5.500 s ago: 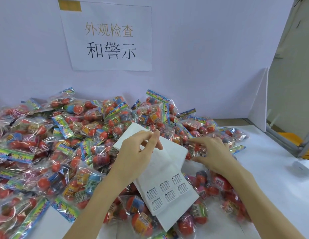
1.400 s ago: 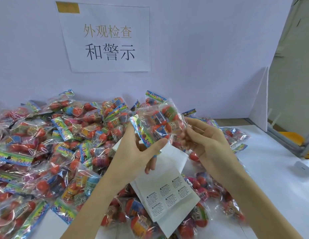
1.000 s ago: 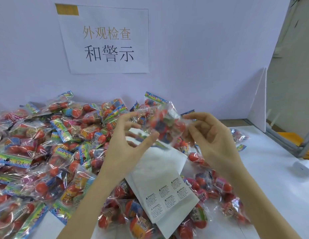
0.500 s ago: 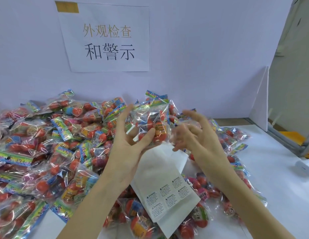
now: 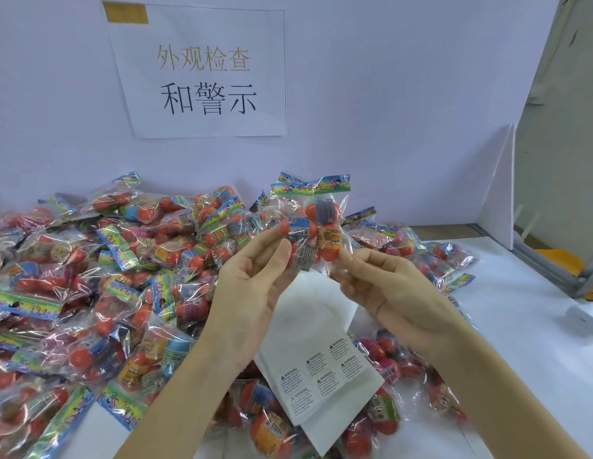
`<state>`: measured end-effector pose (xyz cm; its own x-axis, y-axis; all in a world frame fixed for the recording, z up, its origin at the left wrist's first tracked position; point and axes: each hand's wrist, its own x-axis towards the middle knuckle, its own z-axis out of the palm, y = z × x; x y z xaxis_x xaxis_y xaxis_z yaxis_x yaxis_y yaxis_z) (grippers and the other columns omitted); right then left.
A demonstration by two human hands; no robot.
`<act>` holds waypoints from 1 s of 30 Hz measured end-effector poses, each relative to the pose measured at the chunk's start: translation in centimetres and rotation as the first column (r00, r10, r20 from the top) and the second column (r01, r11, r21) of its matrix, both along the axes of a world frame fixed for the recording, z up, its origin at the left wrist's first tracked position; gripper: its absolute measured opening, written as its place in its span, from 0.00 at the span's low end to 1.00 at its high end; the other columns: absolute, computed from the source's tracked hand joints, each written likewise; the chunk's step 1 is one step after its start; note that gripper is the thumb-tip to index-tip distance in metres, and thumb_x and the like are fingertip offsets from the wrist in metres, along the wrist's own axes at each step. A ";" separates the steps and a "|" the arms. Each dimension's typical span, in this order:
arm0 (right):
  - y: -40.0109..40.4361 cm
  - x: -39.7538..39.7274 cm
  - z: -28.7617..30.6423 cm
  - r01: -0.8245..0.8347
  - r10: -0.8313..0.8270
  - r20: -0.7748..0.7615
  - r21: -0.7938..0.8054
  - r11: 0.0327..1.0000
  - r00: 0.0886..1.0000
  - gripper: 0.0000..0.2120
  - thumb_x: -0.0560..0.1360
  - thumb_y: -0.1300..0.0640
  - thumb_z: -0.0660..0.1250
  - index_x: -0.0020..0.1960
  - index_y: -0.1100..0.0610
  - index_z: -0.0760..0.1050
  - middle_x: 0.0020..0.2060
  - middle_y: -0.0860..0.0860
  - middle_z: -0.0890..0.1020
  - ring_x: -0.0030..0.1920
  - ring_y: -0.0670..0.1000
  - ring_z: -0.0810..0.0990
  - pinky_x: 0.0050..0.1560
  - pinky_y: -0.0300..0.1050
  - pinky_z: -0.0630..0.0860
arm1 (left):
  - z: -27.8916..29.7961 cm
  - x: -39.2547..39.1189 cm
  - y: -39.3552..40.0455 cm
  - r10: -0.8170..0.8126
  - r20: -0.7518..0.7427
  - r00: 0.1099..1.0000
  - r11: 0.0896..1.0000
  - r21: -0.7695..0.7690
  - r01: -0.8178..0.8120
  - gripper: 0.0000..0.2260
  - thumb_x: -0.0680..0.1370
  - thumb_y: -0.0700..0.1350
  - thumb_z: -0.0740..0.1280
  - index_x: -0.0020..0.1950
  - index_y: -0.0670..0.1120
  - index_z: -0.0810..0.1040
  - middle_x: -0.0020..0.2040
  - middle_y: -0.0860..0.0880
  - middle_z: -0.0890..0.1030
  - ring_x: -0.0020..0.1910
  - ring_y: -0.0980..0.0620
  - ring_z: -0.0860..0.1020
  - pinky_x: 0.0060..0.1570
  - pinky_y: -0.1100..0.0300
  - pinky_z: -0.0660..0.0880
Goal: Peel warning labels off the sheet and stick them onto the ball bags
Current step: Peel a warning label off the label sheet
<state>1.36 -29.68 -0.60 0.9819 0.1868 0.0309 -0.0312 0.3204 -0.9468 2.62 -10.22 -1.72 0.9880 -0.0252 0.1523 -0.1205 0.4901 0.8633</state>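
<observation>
So right now I've got one ball bag (image 5: 313,226) held up in front of me, header card on top. My left hand (image 5: 252,289) has it pinched between thumb and fingertips on its left side, and my right hand (image 5: 384,286) is pinching the bottom right corner, fingers curled onto the plastic. I honestly can't spot a warning label on the side facing me, so can't say if this one's done.

The label sheet (image 5: 321,369) is lying at 6 o'clock from the bag, down between my wrists, resting on top of other bags. I count six warning labels (image 5: 316,376) left, all bunched at its near end; the rest of the backing looks bare, so I'd guess a good chunk has already been peeled. Neither hand is touching it.

What's left, though: a lot. The pile of ball bags (image 5: 99,276) sprawls from 9 o'clock round to 12, plus a smaller scatter at 3 to 5 o'clock, and I can't tell labelled from unlabelled at this size. Six labels won't cover that.

Other stuff: a paper sign (image 5: 202,71) with Chinese text on the wall at 12, the white table (image 5: 527,332) showing at 4, and a small white object (image 5: 583,314) at its right edge. Only real nuisance is the sheet sitting on lumpy bags, not a flat spot for peeling.
</observation>
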 end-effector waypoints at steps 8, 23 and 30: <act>-0.1 -0.4 0.8 -0.092 0.092 -0.002 -0.041 0.995 0.996 0.06 0.70 0.54 0.77 0.40 0.56 0.84 0.43 0.54 0.85 0.43 0.47 0.83 0.48 0.37 0.80 | 0.1 -0.1 0.1 0.005 0.101 0.995 1.000 0.029 -0.008 0.14 0.75 0.48 0.72 0.59 0.54 0.88 0.57 0.46 0.88 0.55 0.52 0.86 0.52 0.62 0.83; 0.2 -0.1 0.4 0.168 -0.168 0.035 0.005 0.986 0.985 0.15 0.67 0.49 0.80 0.49 0.57 0.88 0.43 0.52 0.87 0.37 0.48 0.84 0.43 0.39 0.81 | 0.4 -0.5 0.7 0.056 0.159 0.986 0.909 0.400 -0.116 0.12 0.68 0.51 0.79 0.46 0.46 0.88 0.46 0.48 0.88 0.47 0.50 0.87 0.50 0.67 0.79; 1.3 -0.1 0.1 0.137 -0.078 -0.202 0.299 0.944 0.976 0.16 0.60 0.52 0.81 0.47 0.55 0.90 0.47 0.50 0.88 0.39 0.48 0.85 0.62 0.54 0.81 | 0.3 -0.5 0.3 0.093 -0.015 0.996 0.986 0.143 -0.089 0.11 0.64 0.54 0.80 0.40 0.48 0.88 0.44 0.46 0.86 0.44 0.53 0.83 0.50 0.62 0.81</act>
<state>1.23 -28.38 -0.49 0.9895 0.0897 -0.1134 -0.1446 0.6078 -0.7808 2.13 -9.90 -1.40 0.9902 0.0451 0.1324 -0.1398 0.3505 0.9261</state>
